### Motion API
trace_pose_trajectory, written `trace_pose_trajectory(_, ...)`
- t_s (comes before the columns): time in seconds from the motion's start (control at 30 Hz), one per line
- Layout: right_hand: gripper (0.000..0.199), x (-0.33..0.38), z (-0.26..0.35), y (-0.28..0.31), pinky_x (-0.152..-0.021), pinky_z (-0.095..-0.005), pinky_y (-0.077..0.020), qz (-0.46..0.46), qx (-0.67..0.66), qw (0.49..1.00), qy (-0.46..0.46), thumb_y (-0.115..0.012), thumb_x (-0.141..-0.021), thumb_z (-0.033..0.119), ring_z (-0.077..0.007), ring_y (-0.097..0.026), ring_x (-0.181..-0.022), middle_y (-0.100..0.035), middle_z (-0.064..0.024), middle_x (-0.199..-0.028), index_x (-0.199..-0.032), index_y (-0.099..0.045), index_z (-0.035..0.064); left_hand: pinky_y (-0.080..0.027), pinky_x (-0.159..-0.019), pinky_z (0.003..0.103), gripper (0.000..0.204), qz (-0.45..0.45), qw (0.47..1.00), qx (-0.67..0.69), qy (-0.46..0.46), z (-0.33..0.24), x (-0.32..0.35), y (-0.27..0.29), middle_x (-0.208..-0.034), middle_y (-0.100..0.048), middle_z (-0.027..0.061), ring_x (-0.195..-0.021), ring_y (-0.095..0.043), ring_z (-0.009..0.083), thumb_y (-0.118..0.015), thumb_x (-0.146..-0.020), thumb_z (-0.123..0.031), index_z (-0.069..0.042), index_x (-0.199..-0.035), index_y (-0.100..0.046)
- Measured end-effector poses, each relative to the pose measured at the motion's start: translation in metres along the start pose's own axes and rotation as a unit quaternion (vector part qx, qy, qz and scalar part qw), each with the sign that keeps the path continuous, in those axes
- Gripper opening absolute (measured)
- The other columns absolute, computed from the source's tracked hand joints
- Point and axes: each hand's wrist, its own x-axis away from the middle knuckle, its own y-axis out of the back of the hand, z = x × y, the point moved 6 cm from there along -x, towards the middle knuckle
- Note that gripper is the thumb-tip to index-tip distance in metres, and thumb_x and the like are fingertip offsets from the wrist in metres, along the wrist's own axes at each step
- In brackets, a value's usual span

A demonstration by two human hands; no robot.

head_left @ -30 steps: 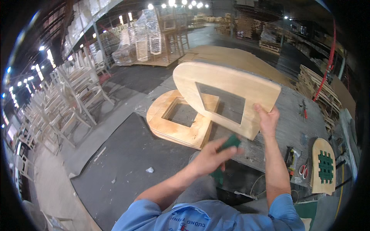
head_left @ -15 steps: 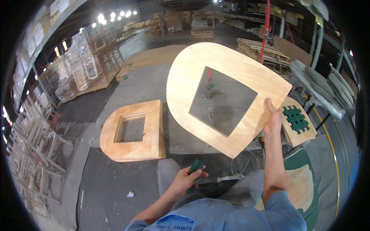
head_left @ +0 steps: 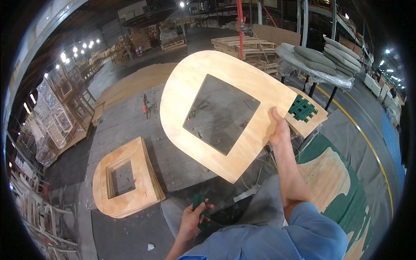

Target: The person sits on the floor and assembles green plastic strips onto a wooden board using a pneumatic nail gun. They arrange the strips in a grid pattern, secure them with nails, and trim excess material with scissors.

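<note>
My right hand (head_left: 280, 130) grips the lower right edge of a large D-shaped plywood seat panel (head_left: 175, 99), thumb on its face. The panel is raised at a tilt over the table, and the tabletop shows through its square cutout. Down by my lap, my left hand (head_left: 190, 220) is closed around a folded dark green strip (head_left: 198, 202). To the left lies a stack of similar plywood panels (head_left: 147, 184) with square openings. Just beyond the held panel, at right, is another wooden panel (head_left: 319, 116) with green woven webbing (head_left: 302, 108) across it.
The grey-topped table (head_left: 125, 117) bears a small orange-handled tool (head_left: 145, 107). Green material and a wood sheet (head_left: 325, 175) lie at my right. Plastic-covered grey cushions (head_left: 323, 60) and wooden pallets (head_left: 251, 47) stand behind. Wrapped chair frames (head_left: 56, 121) are at far left.
My view has turned to the right, so the table and stack appear farther left. Both hands keep their holds, on the panel and the green strip.
</note>
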Motion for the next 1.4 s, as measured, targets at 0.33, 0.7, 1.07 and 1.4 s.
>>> trace_pose_trajectory(0.33,0.034,0.038,0.049,-0.052,-0.09,-0.0325,-0.0548,0.044,0.118,0.967,0.219,-0.076,-0.092,0.007,-0.0195,-0.069,-0.101,-0.071,-0.0098,-0.117,-0.122,-0.063,-0.0004,-0.052,-0.063,0.029,0.033,-0.019,0.999,0.045,0.002,-0.004,-0.006,0.007,-0.109,-0.074,0.0133,-0.057,-0.047,0.0083,-0.058,-0.105,-0.023,-0.001,-0.128,-0.063)
trace_pose_trajectory(0.7,0.033,0.133,-0.085,-0.105,-0.089,-0.0426,-0.0514,0.379,0.505,0.552,0.544,-0.066,-0.072,0.012,-0.0253,-0.068,-0.1,-0.073,-0.0017,-0.106,-0.104,-0.072,0.0148,-0.053,-0.06,0.037,0.055,0.036,0.959,0.254,-0.123,-0.068,-0.002,0.007,-0.109,-0.071,0.0142,-0.049,-0.041,0.0107,-0.047,-0.105,-0.054,-0.008,-0.135,-0.056)
trace_pose_trajectory(1.07,0.043,0.221,-0.214,-0.036,-0.099,-0.042,-0.0435,0.51,0.599,0.549,0.283,-0.077,-0.071,0.012,-0.0269,-0.057,-0.122,-0.063,-0.0025,-0.125,-0.113,-0.07,0.0133,-0.053,-0.055,0.029,0.035,-0.195,0.972,0.106,-0.074,-0.011,-0.033,0.059,-0.093,-0.061,0.0,-0.063,-0.055,0.0091,-0.057,-0.101,-0.006,-0.01,-0.135,-0.057)
trace_pose_trajectory(1.4,0.03,0.066,-0.128,0.072,-0.095,-0.0481,-0.052,0.12,0.713,0.638,0.264,-0.079,-0.079,0.015,-0.0389,-0.065,-0.107,-0.068,-0.0179,-0.112,-0.107,-0.069,0.0062,-0.05,-0.052,0.028,0.061,-0.245,0.966,0.054,-0.062,0.035,-0.071,0.094,-0.113,-0.065,0.0014,-0.076,-0.061,0.0119,-0.056,-0.098,0.001,-0.014,-0.156,-0.04)
